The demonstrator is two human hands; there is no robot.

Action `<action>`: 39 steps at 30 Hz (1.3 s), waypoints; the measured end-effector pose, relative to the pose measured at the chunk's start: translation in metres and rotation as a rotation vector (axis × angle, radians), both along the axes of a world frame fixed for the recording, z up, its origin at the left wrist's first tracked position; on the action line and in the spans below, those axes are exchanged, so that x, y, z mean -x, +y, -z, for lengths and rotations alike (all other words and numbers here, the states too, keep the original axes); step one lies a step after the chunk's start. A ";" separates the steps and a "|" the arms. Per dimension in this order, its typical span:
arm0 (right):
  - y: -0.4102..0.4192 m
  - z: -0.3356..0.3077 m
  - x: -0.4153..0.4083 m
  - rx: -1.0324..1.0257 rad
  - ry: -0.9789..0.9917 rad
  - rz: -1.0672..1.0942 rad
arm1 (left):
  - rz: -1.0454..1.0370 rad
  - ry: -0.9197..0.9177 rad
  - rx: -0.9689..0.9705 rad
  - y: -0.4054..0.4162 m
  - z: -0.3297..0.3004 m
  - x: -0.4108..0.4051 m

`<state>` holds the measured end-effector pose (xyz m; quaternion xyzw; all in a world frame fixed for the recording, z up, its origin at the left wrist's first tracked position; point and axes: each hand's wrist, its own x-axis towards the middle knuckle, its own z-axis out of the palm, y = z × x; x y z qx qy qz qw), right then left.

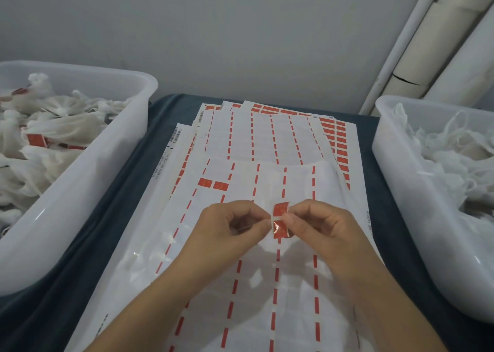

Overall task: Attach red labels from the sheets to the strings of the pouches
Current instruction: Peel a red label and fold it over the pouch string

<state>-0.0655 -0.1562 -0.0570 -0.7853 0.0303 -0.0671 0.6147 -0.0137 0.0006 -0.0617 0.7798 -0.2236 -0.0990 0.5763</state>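
A red label [280, 219] is held above the label sheets [240, 271] in the middle of the view, partly folded with a gap across its middle. My left hand [232, 226] pinches a thin string at the label's left edge. My right hand [318, 223] pinches the label from the right. Two red labels [213, 184] remain on the top sheet, which is mostly peeled. A translucent white pouch [302, 191] lies on the sheets behind my hands; whether the string belongs to it cannot be told.
A white bin [80, 191] at left holds pouches with red labels. A white bin [401, 191] at right holds unlabelled white pouches. More sheets [334, 135] with red labels fan out behind. A dark cloth [128, 191] covers the table. Cardboard tubes [438, 38] lean at the back right.
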 end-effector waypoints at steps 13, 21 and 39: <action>-0.001 0.001 0.000 0.121 -0.078 -0.020 | 0.046 0.037 0.039 0.000 -0.002 0.001; 0.000 0.000 0.001 0.117 -0.023 0.024 | 0.031 -0.025 -0.029 0.000 0.001 0.001; 0.008 0.000 -0.001 -0.373 0.145 0.089 | 0.035 0.238 0.204 0.000 -0.006 0.001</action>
